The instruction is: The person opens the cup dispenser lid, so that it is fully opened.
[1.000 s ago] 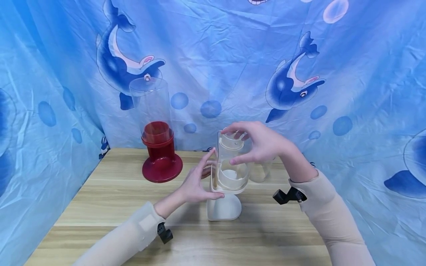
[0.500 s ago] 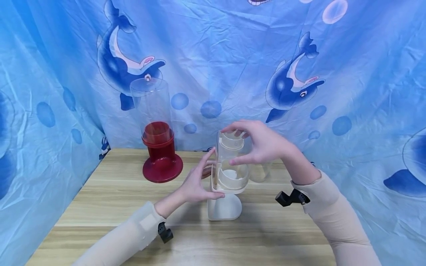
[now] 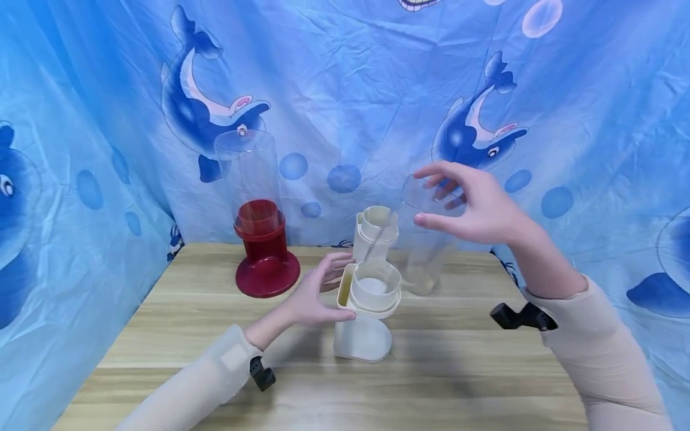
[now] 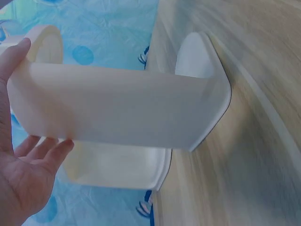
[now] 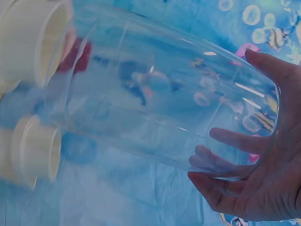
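My left hand [image 3: 318,293] holds the front cream plastic stand [image 3: 362,340] by its upper part, thumb on one side and fingers on the other. In the left wrist view the stand's flat back [image 4: 103,106] faces the camera. Up and to the right, my right hand [image 3: 474,206] grips a clear tube [image 5: 150,99] around its closed end. The tube is tilted, its open end pointing down-left near the stand's round collar [image 3: 375,301] but apart from it in the right wrist view. Behind it stands a second cream stand [image 3: 369,254] with a similar collar.
A red stand [image 3: 264,272] bearing a tall clear cylinder [image 3: 249,173] is at the back left of the wooden table [image 3: 188,335]. Another clear cylinder [image 3: 423,281], hard to see, stands to the right of the cream stands. A blue dolphin-print cloth [image 3: 345,120] hangs behind.
My right hand has lifted the clear tube out of the front stand's collar and carried it up and right, tilting it. My left hand stays at the stand.
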Action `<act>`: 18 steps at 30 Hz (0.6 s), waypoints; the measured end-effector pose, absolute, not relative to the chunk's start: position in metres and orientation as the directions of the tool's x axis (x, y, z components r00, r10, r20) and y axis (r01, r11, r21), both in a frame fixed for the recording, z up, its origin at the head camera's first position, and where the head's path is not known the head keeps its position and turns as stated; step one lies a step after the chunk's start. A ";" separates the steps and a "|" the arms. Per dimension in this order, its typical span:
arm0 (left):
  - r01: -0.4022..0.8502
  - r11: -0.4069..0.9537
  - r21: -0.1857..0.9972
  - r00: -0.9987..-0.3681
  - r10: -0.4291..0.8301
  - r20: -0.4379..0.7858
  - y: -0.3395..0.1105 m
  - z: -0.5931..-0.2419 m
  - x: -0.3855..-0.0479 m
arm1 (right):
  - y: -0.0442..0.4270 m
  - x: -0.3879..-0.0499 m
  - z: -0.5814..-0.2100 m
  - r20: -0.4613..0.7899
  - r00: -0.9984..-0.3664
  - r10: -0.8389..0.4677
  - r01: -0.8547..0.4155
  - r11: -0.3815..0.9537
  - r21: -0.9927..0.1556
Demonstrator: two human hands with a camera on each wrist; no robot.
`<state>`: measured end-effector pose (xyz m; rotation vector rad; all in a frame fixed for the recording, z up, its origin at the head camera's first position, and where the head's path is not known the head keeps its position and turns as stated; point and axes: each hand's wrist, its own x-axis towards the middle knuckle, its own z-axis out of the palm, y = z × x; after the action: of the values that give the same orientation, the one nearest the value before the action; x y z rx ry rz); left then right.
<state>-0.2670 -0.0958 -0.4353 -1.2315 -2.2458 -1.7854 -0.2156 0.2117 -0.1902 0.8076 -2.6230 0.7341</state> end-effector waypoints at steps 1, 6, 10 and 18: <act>0.585 0.050 0.810 -0.684 0.568 0.459 -0.099 -0.434 -0.268 | 0.216 -0.214 -0.190 0.404 -0.807 -0.432 -0.576 0.727 -0.374; 0.574 0.096 0.813 -0.683 0.604 0.410 -0.116 -0.431 -0.269 | 0.239 -0.209 -0.196 0.309 -0.852 -0.423 -0.512 0.798 -0.318; 0.531 0.092 0.842 -0.688 0.626 0.366 -0.127 -0.430 -0.270 | 0.255 -0.207 -0.202 0.216 -0.897 -0.386 -0.437 0.852 -0.288; 0.551 0.046 0.833 -0.685 0.596 0.420 -0.130 -0.423 -0.265 | 0.276 -0.211 -0.213 0.172 -0.925 -0.340 -0.375 0.892 -0.253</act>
<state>-0.2651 -0.1304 -0.4227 -1.2622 -2.2999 -1.7996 -0.2113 0.2758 -0.2128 0.5566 -2.9354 0.4296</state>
